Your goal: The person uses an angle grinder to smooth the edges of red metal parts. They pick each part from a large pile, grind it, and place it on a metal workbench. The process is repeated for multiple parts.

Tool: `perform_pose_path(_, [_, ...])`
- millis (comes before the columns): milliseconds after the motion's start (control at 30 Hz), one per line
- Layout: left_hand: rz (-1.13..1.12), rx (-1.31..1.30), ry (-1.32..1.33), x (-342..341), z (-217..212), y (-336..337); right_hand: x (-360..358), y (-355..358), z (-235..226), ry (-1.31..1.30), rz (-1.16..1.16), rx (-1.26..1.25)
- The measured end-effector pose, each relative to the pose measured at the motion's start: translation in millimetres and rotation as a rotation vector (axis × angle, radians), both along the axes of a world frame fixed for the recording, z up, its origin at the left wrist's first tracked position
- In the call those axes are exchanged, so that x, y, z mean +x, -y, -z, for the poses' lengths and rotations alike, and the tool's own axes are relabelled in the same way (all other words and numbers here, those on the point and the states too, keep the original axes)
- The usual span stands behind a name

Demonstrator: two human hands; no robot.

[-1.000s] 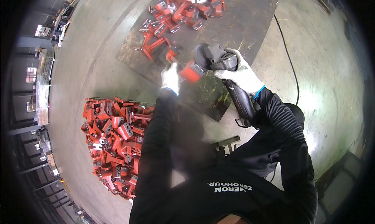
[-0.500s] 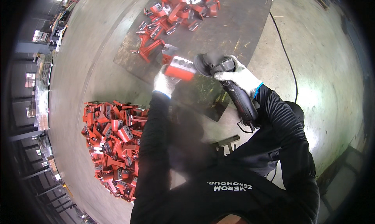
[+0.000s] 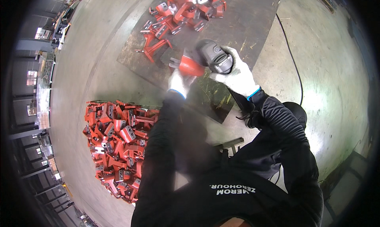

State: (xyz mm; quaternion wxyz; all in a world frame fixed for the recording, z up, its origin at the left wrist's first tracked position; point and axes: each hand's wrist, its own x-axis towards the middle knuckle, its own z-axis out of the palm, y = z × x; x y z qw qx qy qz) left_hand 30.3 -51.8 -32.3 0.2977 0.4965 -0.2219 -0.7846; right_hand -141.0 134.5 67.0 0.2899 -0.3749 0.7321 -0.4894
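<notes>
In a white glove, my left hand (image 3: 179, 83) is closed on a red metal bracket (image 3: 190, 66), holding it above the dark sheet. My right hand (image 3: 239, 73), gloved the same way, grips a black angle grinder (image 3: 218, 60) by its head end. The grinder's head is right beside the bracket's right side; its disc is blurred and partly hidden, so I cannot tell whether it touches. My right arm and glove cover part of the grinder's body.
A large dark sheet (image 3: 253, 33) lies on the concrete floor, with a heap of red brackets (image 3: 186, 13) at its far end. At the near left is a bigger pile of brackets (image 3: 114, 147). A black cable (image 3: 291, 52) runs along the floor on the right.
The bracket has been turned in my left hand, so its holed face no longer shows, and moved slightly right. My right hand has tilted the grinder, bringing its head's top into view.
</notes>
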Motion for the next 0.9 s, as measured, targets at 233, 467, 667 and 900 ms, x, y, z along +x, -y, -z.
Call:
perform_pose_path(233, [0.084,0.004,0.041,-9,-12,-17,6,8,6,-0.051,-0.086,-0.023])
perform_pose_path(467, [0.088,0.000,-0.024,-4,-6,-16,6,5,4,-0.042,-0.086,0.011])
perform_pose_path(667, [0.030,-0.011,-0.040,-3,-13,-11,4,-2,4,0.022,-0.099,0.082])
perform_pose_path(900, [-0.003,0.009,-0.106,13,-3,7,-4,-13,16,-0.062,-0.123,0.123])
